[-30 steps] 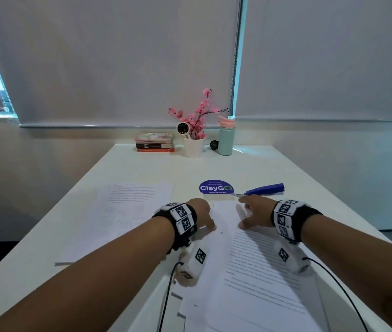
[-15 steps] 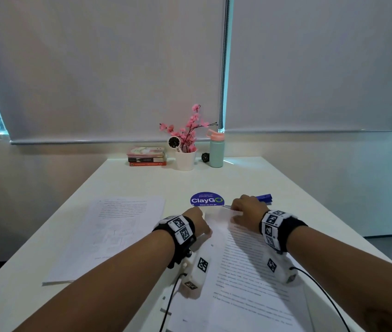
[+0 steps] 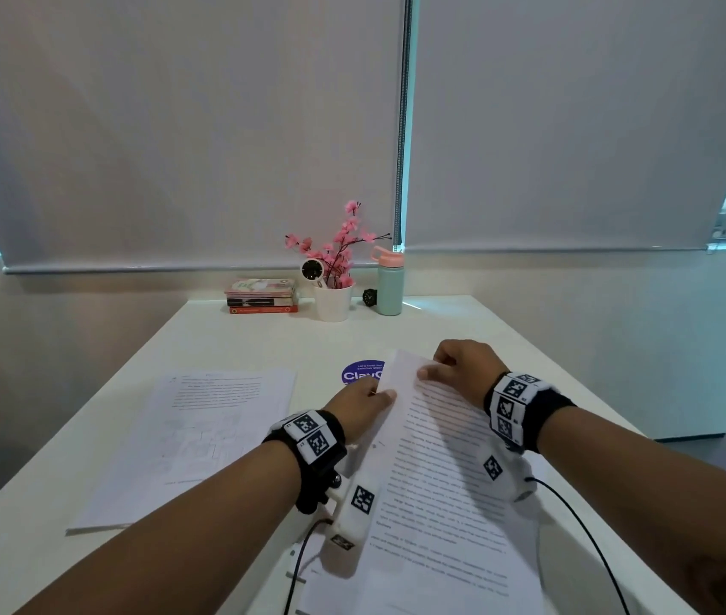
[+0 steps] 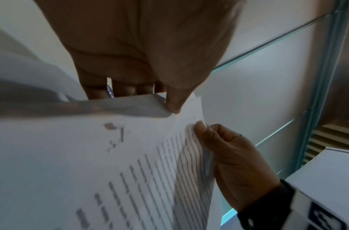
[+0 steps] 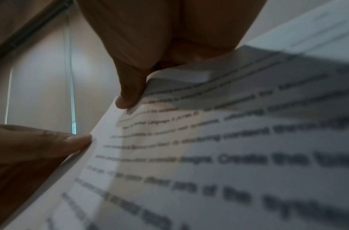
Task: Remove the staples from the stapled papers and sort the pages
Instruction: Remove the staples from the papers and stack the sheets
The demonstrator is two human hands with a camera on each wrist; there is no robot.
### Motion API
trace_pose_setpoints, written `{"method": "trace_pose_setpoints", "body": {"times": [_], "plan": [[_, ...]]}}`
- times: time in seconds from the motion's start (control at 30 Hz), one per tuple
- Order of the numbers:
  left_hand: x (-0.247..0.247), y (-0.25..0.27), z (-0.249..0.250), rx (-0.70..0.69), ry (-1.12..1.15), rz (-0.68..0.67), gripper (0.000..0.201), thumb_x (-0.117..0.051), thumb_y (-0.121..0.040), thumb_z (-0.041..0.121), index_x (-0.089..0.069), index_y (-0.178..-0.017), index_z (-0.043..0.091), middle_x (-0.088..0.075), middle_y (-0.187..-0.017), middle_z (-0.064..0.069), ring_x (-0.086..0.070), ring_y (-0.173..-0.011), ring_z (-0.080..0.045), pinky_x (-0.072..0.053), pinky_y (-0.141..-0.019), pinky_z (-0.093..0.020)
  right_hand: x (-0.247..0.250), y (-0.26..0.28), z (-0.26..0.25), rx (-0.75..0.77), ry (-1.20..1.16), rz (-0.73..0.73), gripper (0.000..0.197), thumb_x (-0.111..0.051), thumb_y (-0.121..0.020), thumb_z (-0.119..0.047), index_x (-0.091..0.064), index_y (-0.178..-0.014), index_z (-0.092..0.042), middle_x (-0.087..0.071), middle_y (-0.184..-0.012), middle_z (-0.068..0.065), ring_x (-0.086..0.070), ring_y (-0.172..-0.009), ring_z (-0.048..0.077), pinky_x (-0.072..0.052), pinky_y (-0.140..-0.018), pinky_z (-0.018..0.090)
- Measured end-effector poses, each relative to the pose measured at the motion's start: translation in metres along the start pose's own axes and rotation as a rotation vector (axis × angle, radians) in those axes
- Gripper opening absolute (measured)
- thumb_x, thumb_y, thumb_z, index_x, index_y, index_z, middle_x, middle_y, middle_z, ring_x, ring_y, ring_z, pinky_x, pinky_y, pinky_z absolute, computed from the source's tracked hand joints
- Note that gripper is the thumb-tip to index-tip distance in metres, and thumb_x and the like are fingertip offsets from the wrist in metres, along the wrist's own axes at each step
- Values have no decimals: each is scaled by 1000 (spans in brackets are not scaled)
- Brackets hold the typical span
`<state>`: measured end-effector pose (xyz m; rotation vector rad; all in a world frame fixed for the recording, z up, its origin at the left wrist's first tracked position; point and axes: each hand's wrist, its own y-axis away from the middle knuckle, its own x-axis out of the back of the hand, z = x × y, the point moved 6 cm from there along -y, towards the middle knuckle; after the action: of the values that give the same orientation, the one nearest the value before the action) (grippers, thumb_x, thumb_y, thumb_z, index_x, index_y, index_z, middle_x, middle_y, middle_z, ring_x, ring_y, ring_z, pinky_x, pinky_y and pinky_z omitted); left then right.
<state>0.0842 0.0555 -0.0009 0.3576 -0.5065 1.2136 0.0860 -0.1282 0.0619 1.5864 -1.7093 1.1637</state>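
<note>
A printed page (image 3: 436,463) slopes up from the table (image 3: 241,339), its far end raised. My left hand (image 3: 363,406) pinches its top left corner, thumb on top, fingers underneath. My right hand (image 3: 463,364) pinches the top edge a little further right. The left wrist view shows my left thumb (image 4: 174,104) on the page (image 4: 120,163) and the right hand (image 4: 234,157) gripping the edge beside it. The right wrist view shows my right thumb (image 5: 128,96) curling the page (image 5: 209,155). More sheets (image 3: 330,583) lie under it. No staple or staple remover is visible.
A second stack of printed sheets (image 3: 206,432) lies flat to the left. A round blue sticker (image 3: 359,372) is on the table just beyond my left hand. Books (image 3: 261,295), a white pot of pink flowers (image 3: 333,299) and a green bottle (image 3: 389,286) stand at the far edge.
Both hands were low on the papers; now they pinch the page's top end and have lifted it off the table. The blue tool by my right hand is now out of sight.
</note>
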Motion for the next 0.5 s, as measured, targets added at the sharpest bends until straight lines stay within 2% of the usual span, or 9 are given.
{"method": "trace_pose_setpoints", "body": {"times": [0.07,0.17,0.23,0.3,0.33,0.4,0.43,0.47,0.5], "plan": [[-6,8,4,5,24,-45,27,-51,-95,36,-62,-111,18,-72,-105,-2,-68,-95,-24,-54,-87,-42,6,0,-8,-4,55,2,38,-70,-78,-57,-53,-70,-24,-59,-75,-6,-52,-71,11,-40,-63,27],[0,15,12,-32,-3,15,26,-49,-96,28,-62,-116,17,-70,-112,-2,-65,-102,-23,-51,-94,-44,15,-1,-16,7,111,29,42,-69,-75,-64,-56,-75,-24,-62,-81,-5,-57,-79,16,-46,-71,32],[17,18,13,-15,28,119,30,-46,-97,27,-58,-121,14,-66,-118,-3,-61,-108,-23,-48,-98,-41,33,-2,-16,60,129,176,50,-72,-71,-63,-60,-101,-25,-62,-106,-3,-57,-101,20,-47,-89,39],[37,21,8,-9,147,199,34,-47,-94,34,-56,-123,17,-65,-120,-1,-61,-109,-22,-48,-100,-44,54,1,-6,39,55,345,81,-79,-68,-58,-48,-133,-22,-47,-135,4,-45,-126,23,-39,-106,45],[44,21,5,2,221,214,37,-47,-90,38,-56,-122,21,-67,-118,1,-63,-108,-22,-49,-99,-47,61,2,4,-12,-35,389,94,-82,-66,-55,-39,-142,-19,-38,-144,7,-38,-133,25,-35,-111,46],[56,22,5,-10,354,218,32,-47,-91,36,-58,-120,29,-71,-114,4,-67,-105,-21,-52,-96,-48,58,3,29,-166,-314,322,113,-86,-60,-54,-28,-149,-15,-31,-150,10,-38,-136,27,-36,-112,48],[60,24,10,-31,400,216,26,-46,-94,31,-59,-118,30,-71,-113,4,-67,-105,-21,-53,-94,-48,48,3,38,-215,-525,214,118,-88,-56,-54,-28,-149,-13,-37,-149,12,-45,-132,29,-42,-107,49],[62,27,15,-46,426,214,24,-45,-97,27,-59,-116,30,-71,-113,3,-67,-105,-21,-53,-94,-47,33,5,41,-234,-750,65,114,-90,-56,-50,-33,-147,-10,-47,-143,15,-54,-124,31,-49,-100,48],[63,26,19,-70,433,218,23,-45,-98,26,-59,-116,29,-71,-113,3,-67,-105,-20,-52,-95,-48,21,8,38,-225,-933,-69,99,-88,-64,-42,-41,-142,-5,-57,-135,18,-61,-116,33,-54,-91,45]]}}
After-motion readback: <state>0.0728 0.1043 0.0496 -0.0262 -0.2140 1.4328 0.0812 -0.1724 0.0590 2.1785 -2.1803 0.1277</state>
